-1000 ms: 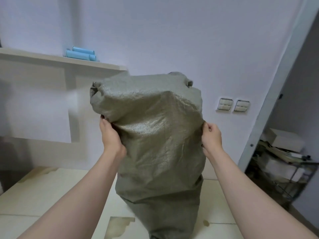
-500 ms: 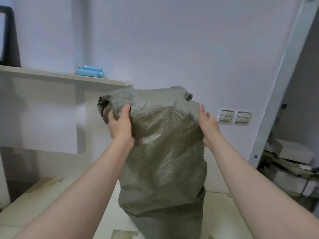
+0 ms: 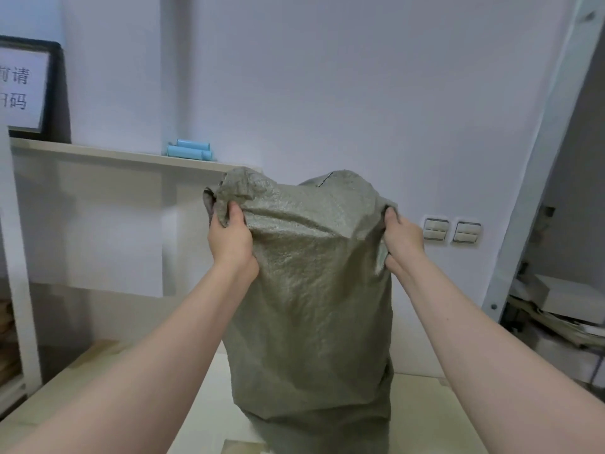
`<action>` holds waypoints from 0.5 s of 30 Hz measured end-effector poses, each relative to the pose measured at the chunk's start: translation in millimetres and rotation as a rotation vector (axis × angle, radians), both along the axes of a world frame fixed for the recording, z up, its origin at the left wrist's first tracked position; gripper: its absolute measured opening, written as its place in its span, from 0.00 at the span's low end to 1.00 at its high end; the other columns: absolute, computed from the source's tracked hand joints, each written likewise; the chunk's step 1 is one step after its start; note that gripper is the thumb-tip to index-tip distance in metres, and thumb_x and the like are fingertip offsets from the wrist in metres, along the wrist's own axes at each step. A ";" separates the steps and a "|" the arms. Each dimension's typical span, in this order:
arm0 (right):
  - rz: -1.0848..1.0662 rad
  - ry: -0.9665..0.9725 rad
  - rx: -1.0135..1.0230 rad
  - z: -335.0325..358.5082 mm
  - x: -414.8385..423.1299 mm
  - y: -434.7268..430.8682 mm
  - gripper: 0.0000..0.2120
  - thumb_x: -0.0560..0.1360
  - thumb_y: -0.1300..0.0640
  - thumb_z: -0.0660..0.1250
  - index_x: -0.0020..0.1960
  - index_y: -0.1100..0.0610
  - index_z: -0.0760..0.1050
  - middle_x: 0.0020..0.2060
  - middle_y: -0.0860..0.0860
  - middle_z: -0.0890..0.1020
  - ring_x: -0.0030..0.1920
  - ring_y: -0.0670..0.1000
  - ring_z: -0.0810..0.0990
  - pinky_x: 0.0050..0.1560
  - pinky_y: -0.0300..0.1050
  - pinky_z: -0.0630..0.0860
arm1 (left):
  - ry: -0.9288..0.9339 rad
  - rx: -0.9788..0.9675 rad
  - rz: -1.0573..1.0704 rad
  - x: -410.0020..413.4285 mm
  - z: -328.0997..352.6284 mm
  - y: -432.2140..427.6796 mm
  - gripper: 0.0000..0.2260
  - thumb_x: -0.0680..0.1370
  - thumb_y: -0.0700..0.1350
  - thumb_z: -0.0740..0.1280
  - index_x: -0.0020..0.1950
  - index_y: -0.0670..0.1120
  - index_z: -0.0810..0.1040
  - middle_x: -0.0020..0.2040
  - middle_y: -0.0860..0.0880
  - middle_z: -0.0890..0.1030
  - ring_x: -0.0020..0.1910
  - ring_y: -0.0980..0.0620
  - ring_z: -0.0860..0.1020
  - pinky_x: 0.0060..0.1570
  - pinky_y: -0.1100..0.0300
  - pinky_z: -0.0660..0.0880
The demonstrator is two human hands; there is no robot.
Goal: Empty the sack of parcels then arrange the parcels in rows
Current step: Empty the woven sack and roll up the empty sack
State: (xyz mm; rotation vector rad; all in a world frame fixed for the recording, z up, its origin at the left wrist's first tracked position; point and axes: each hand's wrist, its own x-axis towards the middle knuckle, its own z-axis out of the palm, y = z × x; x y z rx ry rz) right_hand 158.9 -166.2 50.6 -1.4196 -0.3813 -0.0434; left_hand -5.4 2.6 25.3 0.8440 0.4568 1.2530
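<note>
So two hands on one sack here. The left hand [image 3: 230,239] is clenched tight around a bunched-up wad of fabric at the sack's top left corner, thumb up and pressed into the weave. The right hand [image 3: 402,240] is closed too, fingers curled over the top right corner with cloth pinched in its grip. Between them hangs the single grey-green woven sack [image 3: 314,290], held up at its upper end, its lower end reaching down to the pale table [image 3: 209,388] below both hands; whether it actually touches the surface I can't tell. No parcels visible anywhere, the sack hides whatever's under or inside it.

Up and left of the left hand there's one shelf [image 3: 131,156] with a little stack of light blue tubes [image 3: 190,150], looks like three but they overlap. Further left, one black-framed sign [image 3: 23,90] with Chinese characters, cut off at the edge, I can read 请 and 码. Just right of the right hand, two wall switches [image 3: 451,231] side by side
</note>
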 end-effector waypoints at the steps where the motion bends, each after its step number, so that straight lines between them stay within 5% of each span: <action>1: 0.019 -0.021 0.077 8.8 -2.0 -0.3 0.14 0.81 0.50 0.60 0.44 0.55 0.78 0.48 0.55 0.83 0.53 0.56 0.82 0.58 0.53 0.78 | -0.028 0.010 -0.011 -0.6 10.3 -0.3 0.26 0.69 0.62 0.65 0.66 0.56 0.75 0.63 0.55 0.79 0.60 0.50 0.79 0.63 0.48 0.75; 7: 0.082 -0.190 0.418 75.4 -9.4 -21.0 0.12 0.82 0.52 0.60 0.46 0.55 0.79 0.48 0.55 0.84 0.53 0.54 0.83 0.57 0.51 0.80 | -0.159 0.237 -0.061 2.4 100.7 -17.8 0.08 0.80 0.53 0.64 0.56 0.53 0.79 0.55 0.51 0.83 0.57 0.49 0.80 0.61 0.49 0.76; 12: -0.064 -0.174 0.082 82.1 7.3 -38.8 0.14 0.80 0.51 0.60 0.42 0.56 0.77 0.48 0.60 0.83 0.53 0.60 0.82 0.56 0.56 0.79 | 0.022 0.289 -0.025 20.4 111.1 -10.6 0.14 0.81 0.54 0.62 0.64 0.52 0.77 0.56 0.51 0.81 0.56 0.50 0.78 0.61 0.50 0.76; 15: -0.116 -0.067 -0.004 52.5 15.2 -46.4 0.14 0.81 0.53 0.57 0.46 0.61 0.77 0.44 0.56 0.80 0.51 0.58 0.80 0.50 0.49 0.76 | 0.170 0.282 0.092 29.3 81.9 2.4 0.11 0.73 0.59 0.63 0.48 0.54 0.78 0.55 0.48 0.80 0.60 0.45 0.76 0.65 0.44 0.72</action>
